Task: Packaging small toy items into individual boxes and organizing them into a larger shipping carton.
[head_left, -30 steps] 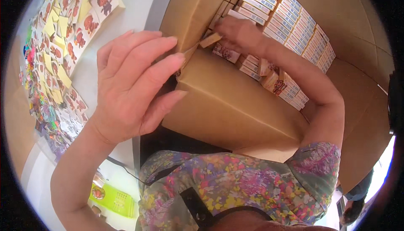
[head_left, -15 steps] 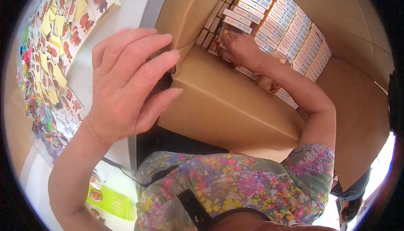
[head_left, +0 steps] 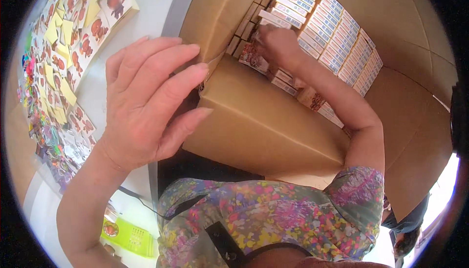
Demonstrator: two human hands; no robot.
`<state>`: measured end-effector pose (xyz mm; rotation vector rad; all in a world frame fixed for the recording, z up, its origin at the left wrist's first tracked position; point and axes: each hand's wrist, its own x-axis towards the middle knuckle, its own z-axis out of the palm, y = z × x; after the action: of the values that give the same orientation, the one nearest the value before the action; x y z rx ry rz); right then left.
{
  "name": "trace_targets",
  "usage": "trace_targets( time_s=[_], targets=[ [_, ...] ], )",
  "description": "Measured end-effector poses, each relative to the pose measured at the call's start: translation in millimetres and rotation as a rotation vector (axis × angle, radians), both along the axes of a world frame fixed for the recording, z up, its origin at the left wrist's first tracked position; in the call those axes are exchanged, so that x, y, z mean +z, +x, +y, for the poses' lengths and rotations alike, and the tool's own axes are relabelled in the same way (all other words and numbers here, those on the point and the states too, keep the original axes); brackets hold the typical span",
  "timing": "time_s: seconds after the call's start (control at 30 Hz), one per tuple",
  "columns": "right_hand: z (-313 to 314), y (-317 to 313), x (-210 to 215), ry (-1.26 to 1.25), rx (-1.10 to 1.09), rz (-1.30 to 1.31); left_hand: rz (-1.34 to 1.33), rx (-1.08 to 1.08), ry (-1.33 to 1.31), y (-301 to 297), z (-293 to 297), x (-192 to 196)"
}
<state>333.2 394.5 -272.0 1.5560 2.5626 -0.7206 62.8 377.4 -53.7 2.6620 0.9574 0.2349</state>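
Now the patterned box (head_left: 252,56) shows more beside the right hand (head_left: 280,46).

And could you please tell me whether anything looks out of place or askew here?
Yes, mildly: in the carton, a small box by the right hand shows its picture face, while the neatly stacked boxes show narrow sides. On the table, the cards overlap in an untidy spread. I see no clear damage.
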Motion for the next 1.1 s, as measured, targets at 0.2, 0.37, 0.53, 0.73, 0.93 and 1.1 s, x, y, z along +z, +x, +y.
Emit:
trace_targets(
  time_s=[0.2, 0.37, 0.53, 0.73, 0.93, 1.1],
  targets=[
    [-21, -3, -8, 0.1, 0.19, -0.055, -0.001, 0.003, 0.004, 2, 0, -1],
    [-38, -10, -13, 0.206, 0.438, -0.173, -0.008, -0.007, 0.007, 3, 0, -1],
    [-17, -2, -5, 0.167, 0.264, -0.116, 0.005, 0.006, 0.0, 1, -1, 0],
    [-17, -4, -17, 0.231, 0.235, -0.163, 0.002, 0.006, 0.01, 2, 0, -2],
    [-4, -12, -23, 0.314, 0.139, 0.068, 0.008, 0.01, 0.009, 1, -1, 0],
    [-26, -8, -32, 0.36, 0.273, -0.073, 0.006, 0.001, 0.013, 2, 1, -1]
  ],
)
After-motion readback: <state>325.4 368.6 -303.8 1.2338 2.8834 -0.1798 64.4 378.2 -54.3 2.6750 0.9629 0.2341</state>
